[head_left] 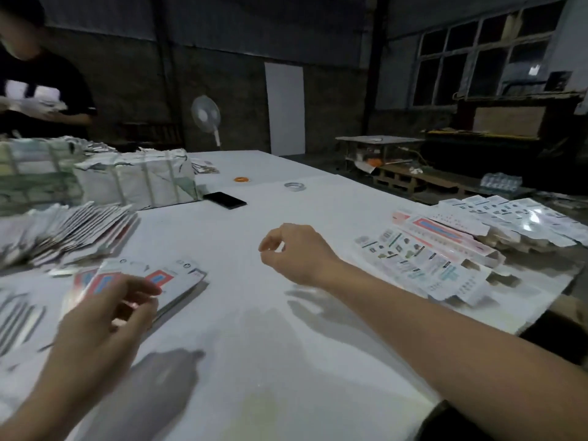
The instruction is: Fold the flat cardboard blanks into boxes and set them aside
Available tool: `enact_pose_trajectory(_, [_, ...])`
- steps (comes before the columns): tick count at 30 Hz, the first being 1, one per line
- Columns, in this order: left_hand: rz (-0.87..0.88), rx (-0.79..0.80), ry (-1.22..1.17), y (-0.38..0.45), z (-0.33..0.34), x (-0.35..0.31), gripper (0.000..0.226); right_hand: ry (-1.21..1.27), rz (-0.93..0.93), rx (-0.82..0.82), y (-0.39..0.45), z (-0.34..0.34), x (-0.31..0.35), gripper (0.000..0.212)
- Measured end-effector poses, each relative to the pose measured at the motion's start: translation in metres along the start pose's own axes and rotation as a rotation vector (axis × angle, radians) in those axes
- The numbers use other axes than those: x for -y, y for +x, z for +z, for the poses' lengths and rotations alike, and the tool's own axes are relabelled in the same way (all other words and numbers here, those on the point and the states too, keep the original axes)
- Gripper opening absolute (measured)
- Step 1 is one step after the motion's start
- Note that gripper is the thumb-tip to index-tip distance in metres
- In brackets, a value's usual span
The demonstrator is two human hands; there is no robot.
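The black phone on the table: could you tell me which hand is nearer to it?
Right. The right hand hovers just in front of the black phone; the left hand is lower left, over the flat blanks.

I work at a long white table (286, 361) in a dim room with dark, rough walls (133, 78). Ahead of me a white panel (284, 108) leans against the far wall, with a standing fan (206, 117) to its left. Up to my right a grid of windows (477, 55) shows dark panes, above wooden pallets (423, 183) and a low bench (380, 148).
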State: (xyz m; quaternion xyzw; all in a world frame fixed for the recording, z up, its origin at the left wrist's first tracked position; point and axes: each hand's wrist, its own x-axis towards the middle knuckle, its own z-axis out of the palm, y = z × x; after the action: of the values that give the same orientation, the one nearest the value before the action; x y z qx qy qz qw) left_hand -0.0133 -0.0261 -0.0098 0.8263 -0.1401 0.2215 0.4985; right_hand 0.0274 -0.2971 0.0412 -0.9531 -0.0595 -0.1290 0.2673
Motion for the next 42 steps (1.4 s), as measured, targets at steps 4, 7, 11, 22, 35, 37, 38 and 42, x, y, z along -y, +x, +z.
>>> enact_pose_trajectory(4, [0.106, 0.024, 0.182, 0.000, -0.001, 0.001, 0.035, 0.293, -0.114, 0.052, -0.002, 0.060, 0.073, 0.014])
enact_pose_trajectory(7, [0.152, 0.018, 0.306, 0.002, -0.003, 0.003, 0.026, 0.478, -0.089, -0.032, -0.012, 0.102, 0.092, 0.014])
enact_pose_trajectory(11, [0.136, 0.034, 0.491, 0.004, -0.008, 0.009, 0.021, 0.552, -0.126, -0.067, -0.020, 0.123, 0.080, 0.016])
enact_pose_trajectory(22, [-0.245, 0.335, 1.076, 0.000, -0.017, 0.027, 0.039, 0.680, -0.111, -0.064, -0.021, 0.122, 0.074, 0.027])
enact_pose_trajectory(35, [-0.078, -0.238, 0.415, 0.015, -0.031, 0.003, 0.017, 1.008, -0.192, -0.148, -0.022, 0.120, 0.078, 0.006])
enact_pose_trajectory(37, [-0.176, -0.159, -0.078, 0.015, -0.028, -0.004, 0.017, 1.042, -0.162, -0.141, -0.020, 0.119, 0.077, 0.013])
enact_pose_trajectory(38, [-0.246, -0.057, -0.311, 0.012, -0.024, -0.008, 0.018, 1.057, -0.139, -0.127, -0.019, 0.118, 0.077, 0.019])
enact_pose_trajectory(42, [-0.291, 0.244, -0.458, 0.003, -0.007, -0.003, 0.030, 1.161, -0.065, -0.069, -0.018, 0.119, 0.078, 0.029])
